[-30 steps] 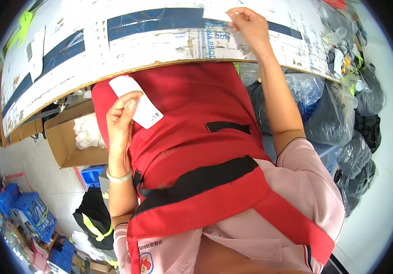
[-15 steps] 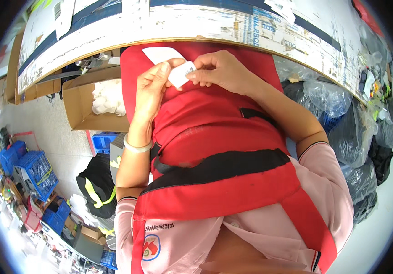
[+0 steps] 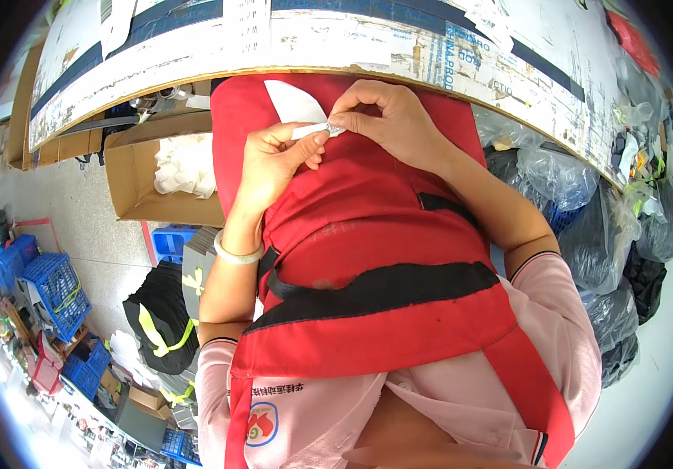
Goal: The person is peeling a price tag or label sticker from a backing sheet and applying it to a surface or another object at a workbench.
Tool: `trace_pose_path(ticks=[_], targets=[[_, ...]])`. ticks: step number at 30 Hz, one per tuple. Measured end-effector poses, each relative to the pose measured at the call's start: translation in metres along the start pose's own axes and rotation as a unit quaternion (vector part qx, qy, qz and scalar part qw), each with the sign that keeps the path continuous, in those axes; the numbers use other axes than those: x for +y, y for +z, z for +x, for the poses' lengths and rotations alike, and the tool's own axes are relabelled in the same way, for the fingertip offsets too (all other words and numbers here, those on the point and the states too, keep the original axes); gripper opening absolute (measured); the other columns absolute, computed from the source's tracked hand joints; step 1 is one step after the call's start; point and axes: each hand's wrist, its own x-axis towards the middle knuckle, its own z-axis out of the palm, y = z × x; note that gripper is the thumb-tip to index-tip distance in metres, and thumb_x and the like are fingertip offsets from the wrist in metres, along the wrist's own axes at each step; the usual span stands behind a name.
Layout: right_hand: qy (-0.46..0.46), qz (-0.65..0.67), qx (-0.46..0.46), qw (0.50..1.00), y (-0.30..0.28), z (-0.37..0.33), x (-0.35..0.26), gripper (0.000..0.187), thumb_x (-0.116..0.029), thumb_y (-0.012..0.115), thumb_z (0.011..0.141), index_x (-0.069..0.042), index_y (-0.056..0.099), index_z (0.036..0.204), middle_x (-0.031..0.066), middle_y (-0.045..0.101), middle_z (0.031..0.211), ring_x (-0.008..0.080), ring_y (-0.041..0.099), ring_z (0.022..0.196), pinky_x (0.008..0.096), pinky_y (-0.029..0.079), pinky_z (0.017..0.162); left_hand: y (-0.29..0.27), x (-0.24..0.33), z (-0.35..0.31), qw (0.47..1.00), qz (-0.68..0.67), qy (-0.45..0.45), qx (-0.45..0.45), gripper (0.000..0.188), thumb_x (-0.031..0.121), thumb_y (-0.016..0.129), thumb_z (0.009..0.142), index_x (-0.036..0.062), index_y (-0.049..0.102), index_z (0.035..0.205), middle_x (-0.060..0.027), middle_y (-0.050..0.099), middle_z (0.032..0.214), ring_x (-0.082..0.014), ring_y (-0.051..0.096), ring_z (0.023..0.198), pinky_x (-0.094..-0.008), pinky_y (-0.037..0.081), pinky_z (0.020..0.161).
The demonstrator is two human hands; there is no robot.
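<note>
Cluttered worktable (image 3: 195,59) edge close ahead — open cardboard box (image 3: 129,176) left, plastic bags (image 3: 555,176) right

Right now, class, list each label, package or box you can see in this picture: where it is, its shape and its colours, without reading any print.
White label: pinched between left hand and right hand, curved, before the red apron.
Cardboard box: open, brown, left of the hands, holding white material.
Blue crates: lattice-sided, on the floor at left.
Clear plastic bags: bulging, dark contents, right.
</note>
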Motion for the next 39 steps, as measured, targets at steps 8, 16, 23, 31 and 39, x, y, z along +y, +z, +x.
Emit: trace_pose_path(ticks=[8,16,23,31,39], targets=[[0.054,0.004,0.115,0.992,-0.044,0.023,-0.002,0.018,-0.019,0.065,0.088,-0.002,0.067,0.092,0.0002,0.061,0.071,0.0052,0.056,0.059,0.018,0.045,0.052,-0.007,0.002,0.002,1.0,-0.012,0.026,0.01,0.044,0.033,0.045,0.099,-0.004,0.069,0.095,-0.008,0.067,0.081,-0.0116,0.059,0.068,-0.0232,0.047,0.065],[0.079,0.012,0.123,0.989,-0.056,0.044,0.006,0.021,-0.021,0.065,0.087,0.0,0.066,0.091,0.0021,0.062,0.07,0.005,0.055,0.056,0.0175,0.044,0.048,-0.009,0.004,0.004,0.999,-0.014,0.028,0.039,0.038,0.029,0.05,0.097,-0.0036,0.069,0.095,-0.006,0.066,0.077,-0.0094,0.057,0.065,-0.0221,0.046,0.06],[0.068,0.006,0.138,0.988,-0.054,0.049,0.016,0.022,-0.021,0.066,0.086,0.0,0.066,0.091,0.0027,0.062,0.07,0.0058,0.055,0.054,0.0177,0.044,0.048,-0.008,0.004,0.005,0.999,-0.027,0.021,0.034,0.034,0.026,0.052,0.097,-0.0034,0.069,0.096,-0.0056,0.065,0.074,-0.0089,0.055,0.061,-0.0215,0.045,0.057],[0.068,-0.008,0.14,0.988,-0.052,0.048,0.017,0.022,-0.022,0.066,0.086,0.0,0.066,0.09,0.0025,0.062,0.069,0.006,0.055,0.053,0.0177,0.044,0.047,-0.006,0.001,0.005,0.999,-0.021,0.013,0.035,0.033,0.026,0.052,0.096,-0.0032,0.069,0.095,-0.0058,0.064,0.072,-0.0095,0.055,0.059,-0.0223,0.044,0.056],[0.075,-0.011,0.14,0.987,-0.052,0.048,0.016,0.023,-0.023,0.066,0.087,0.0,0.066,0.091,0.0024,0.062,0.069,0.006,0.055,0.053,0.0181,0.046,0.048,-0.004,0.001,0.006,0.999,-0.018,0.005,0.031,0.033,0.026,0.053,0.096,-0.0022,0.069,0.095,-0.0049,0.063,0.07,-0.0098,0.054,0.058,-0.0225,0.044,0.054]])
